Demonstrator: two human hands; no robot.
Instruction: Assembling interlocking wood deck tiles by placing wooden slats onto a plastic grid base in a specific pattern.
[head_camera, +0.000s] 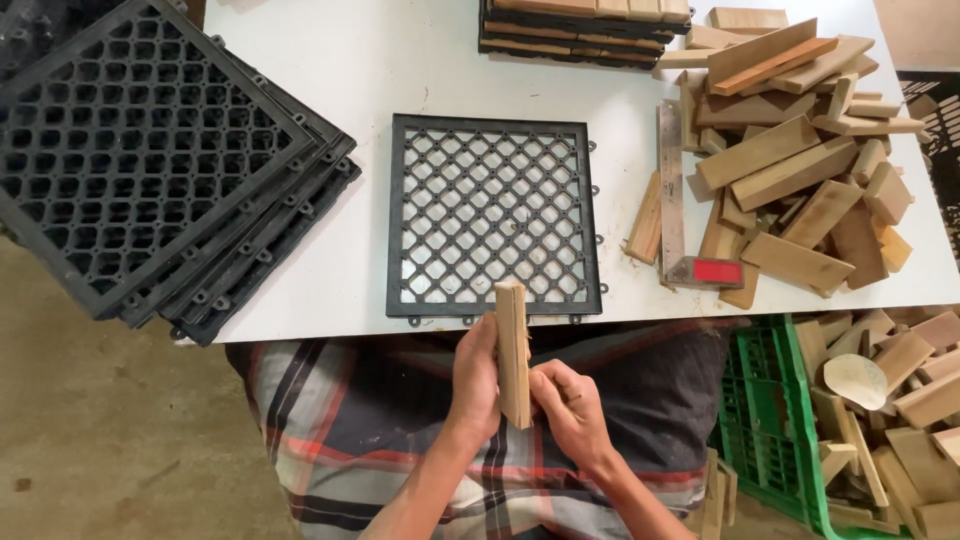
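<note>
A wood slat (512, 352) stands on edge between both hands, just near of the tabletop (400, 60) edge and above the person's lap. The left hand (474, 378) has its fingers closed around the slat's left side; the right hand (568, 408) has its fingers curled shut against the lower right side, so both grip the same piece. Just far of the slat's top end lies a single black grid tile (495, 217), flat on the tabletop and bare: no wood sits on it, so judging by that, fitting of slats to this tile has not begun and the whole face is left to cover. To the left lies a fanned stack of more grid tiles (150, 160), also bare. At the far edge sits a stack of tiles already topped with wood (585, 25), which suggests finished pieces. To the right is a loose heap of slats (790, 150) with a metal square (672, 190) lying beside it, and near right a green crate (765, 420) holds more wood offcuts.
</note>
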